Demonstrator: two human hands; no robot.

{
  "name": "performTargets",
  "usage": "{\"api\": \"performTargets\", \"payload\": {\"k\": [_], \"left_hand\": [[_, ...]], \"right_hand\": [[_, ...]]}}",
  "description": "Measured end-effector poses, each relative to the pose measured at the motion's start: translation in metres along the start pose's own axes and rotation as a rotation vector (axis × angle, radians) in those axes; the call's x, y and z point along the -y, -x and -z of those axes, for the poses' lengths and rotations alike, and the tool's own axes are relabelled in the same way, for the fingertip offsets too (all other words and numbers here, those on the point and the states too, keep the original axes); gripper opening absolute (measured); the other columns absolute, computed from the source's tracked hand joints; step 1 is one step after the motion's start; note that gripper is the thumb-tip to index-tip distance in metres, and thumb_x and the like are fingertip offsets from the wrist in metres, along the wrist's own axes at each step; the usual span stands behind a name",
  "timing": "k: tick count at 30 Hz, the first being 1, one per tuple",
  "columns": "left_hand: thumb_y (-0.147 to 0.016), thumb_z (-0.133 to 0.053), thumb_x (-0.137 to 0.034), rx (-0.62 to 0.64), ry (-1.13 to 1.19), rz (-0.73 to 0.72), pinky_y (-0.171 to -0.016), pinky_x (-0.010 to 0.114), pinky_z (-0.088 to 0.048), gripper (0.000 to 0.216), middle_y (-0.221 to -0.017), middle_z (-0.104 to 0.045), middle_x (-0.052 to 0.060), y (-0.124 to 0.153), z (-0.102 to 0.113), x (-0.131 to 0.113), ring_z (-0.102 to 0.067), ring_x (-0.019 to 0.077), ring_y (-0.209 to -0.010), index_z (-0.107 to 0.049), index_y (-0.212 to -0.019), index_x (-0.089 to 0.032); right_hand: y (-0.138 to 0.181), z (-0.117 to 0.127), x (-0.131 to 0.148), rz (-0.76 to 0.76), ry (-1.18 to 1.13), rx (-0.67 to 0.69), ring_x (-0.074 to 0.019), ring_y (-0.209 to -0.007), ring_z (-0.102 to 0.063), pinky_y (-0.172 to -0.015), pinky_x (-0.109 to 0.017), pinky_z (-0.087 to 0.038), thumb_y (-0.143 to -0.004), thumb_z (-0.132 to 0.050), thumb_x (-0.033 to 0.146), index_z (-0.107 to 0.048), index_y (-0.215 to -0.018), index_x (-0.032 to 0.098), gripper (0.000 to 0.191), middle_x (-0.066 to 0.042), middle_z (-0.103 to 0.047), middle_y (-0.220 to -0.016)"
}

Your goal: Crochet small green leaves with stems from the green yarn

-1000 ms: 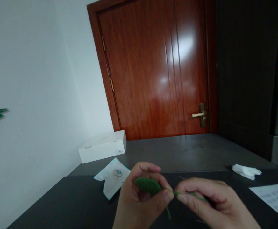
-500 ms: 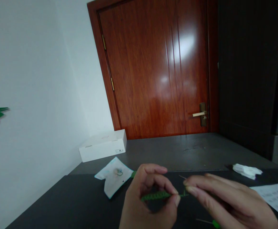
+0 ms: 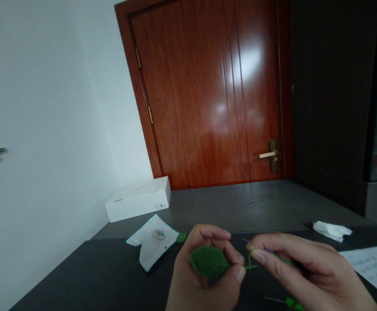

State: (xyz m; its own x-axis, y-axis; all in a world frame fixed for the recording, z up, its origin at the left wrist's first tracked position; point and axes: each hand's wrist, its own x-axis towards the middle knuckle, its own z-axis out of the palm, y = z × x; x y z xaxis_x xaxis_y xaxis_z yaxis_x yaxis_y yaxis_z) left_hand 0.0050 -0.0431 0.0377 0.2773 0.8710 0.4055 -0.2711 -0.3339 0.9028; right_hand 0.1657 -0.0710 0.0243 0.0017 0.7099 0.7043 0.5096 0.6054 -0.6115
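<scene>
My left hand (image 3: 204,272) is closed, pinching the base of a green crocheted leaf (image 3: 209,261) between thumb and forefinger. The leaf's flat face shows inside the curl of the fingers. From the pinch a thin green stem (image 3: 252,267) runs right, toward my right hand (image 3: 305,268). My right hand's thumb and forefinger are closed on green yarn (image 3: 249,260), which drops taut to the stem. A thin dark tip (image 3: 245,239) pokes out above the right fingertips; I cannot tell what it belongs to. Part of the yarn is hidden by the right hand.
A white pouch (image 3: 154,244) with a small green leaf (image 3: 182,237) beside it lies left of my hands. Behind is a white box (image 3: 139,201). A crumpled tissue (image 3: 332,231), printed paper (image 3: 374,265) and a bright green piece (image 3: 293,303) with a thin stem lie rightward.
The crocheted leaf has turned from edge-on to showing its broad face. Both hands keep their pinches, with the right hand shifted slightly. The camera view has moved a little.
</scene>
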Motion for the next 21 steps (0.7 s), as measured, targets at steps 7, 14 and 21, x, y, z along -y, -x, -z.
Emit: {"api": "performTargets", "payload": {"k": [7,14,21], "left_hand": [[-0.059,-0.064,0.002,0.013,0.018,-0.036,-0.063,0.021,-0.046,0.033,-0.062,-0.063,-0.006,-0.001,0.001,0.001,-0.06,0.0104,-0.064,-0.058,-0.082,-0.021],[-0.055,-0.063,0.004,0.037,0.039,-0.014,-0.056,0.019,-0.041,0.037,-0.061,-0.065,-0.006,0.001,0.001,0.001,-0.057,0.0082,-0.058,-0.058,-0.083,-0.02],[-0.054,-0.062,0.004,0.114,0.169,0.014,-0.053,0.017,-0.04,0.035,-0.059,-0.064,-0.006,0.0,0.002,0.002,-0.055,0.0065,-0.053,-0.059,-0.081,-0.019]], "right_hand": [[-0.001,0.001,0.0,0.049,0.034,0.005,-0.0186,-0.062,-0.07,-0.048,-0.019,-0.054,-0.082,-0.06,0.024,-0.074,-0.086,0.026,0.015,0.001,-0.07,-0.063],[-0.004,0.002,-0.003,-0.112,-0.105,0.11,-0.0159,-0.054,-0.062,-0.047,-0.021,-0.048,-0.082,-0.059,0.031,-0.074,-0.077,0.024,0.017,0.001,-0.067,-0.06],[-0.013,-0.007,-0.013,-0.464,-0.681,0.254,-0.0063,-0.046,-0.029,-0.045,-0.017,-0.026,-0.069,-0.075,0.041,-0.069,-0.065,0.018,0.024,0.009,-0.037,-0.047]]}}
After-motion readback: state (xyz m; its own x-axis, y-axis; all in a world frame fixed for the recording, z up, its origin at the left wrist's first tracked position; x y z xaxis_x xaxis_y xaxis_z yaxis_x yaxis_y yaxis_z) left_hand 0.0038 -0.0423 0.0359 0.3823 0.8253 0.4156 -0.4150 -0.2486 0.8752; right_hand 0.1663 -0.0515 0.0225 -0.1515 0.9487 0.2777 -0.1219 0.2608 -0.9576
